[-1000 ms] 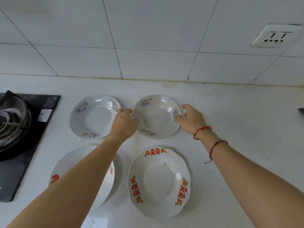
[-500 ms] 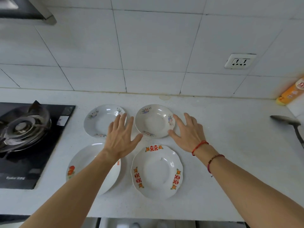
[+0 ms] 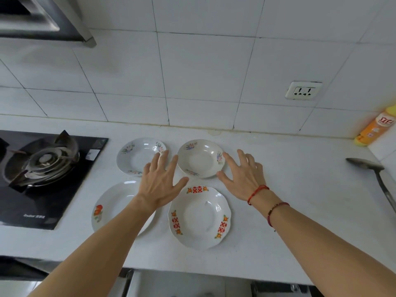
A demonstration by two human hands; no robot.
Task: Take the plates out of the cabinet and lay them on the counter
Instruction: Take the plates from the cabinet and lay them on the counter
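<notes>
Head view, near to far. Two bare forearms reaching up from the lower corners of the frame. Four plates on the white counter (image 3: 289,211), laid two by two at centre frame. Nearest pair: orange-flowered plate (image 3: 111,207) at lower left, partly hidden under the left forearm, and scalloped red-character plate (image 3: 199,217) just right of it. Farther pair: left floral plate (image 3: 139,156) and right floral plate (image 3: 200,158), side by side, apart from each other.

Left hand (image 3: 159,183) spread flat, fingers splayed and released, gripping nothing, its fingertips overlapping the left floral plate's right rim. Right hand (image 3: 243,175) likewise loose and empty, fingers fanned beside the right floral plate's right rim; two bracelets on that wrist.

Since a second ago: both hands let go of the right floral plate, now lying free, and pulled back toward the viewer; more wall and counter in frame.

Beyond: one gas burner (image 3: 42,163) at left, one ladle (image 3: 372,174) at right edge, one orange bottle (image 3: 377,129) at far right, one wall socket (image 3: 303,91) on the tiles, range hood (image 3: 42,20) in the upper left.
</notes>
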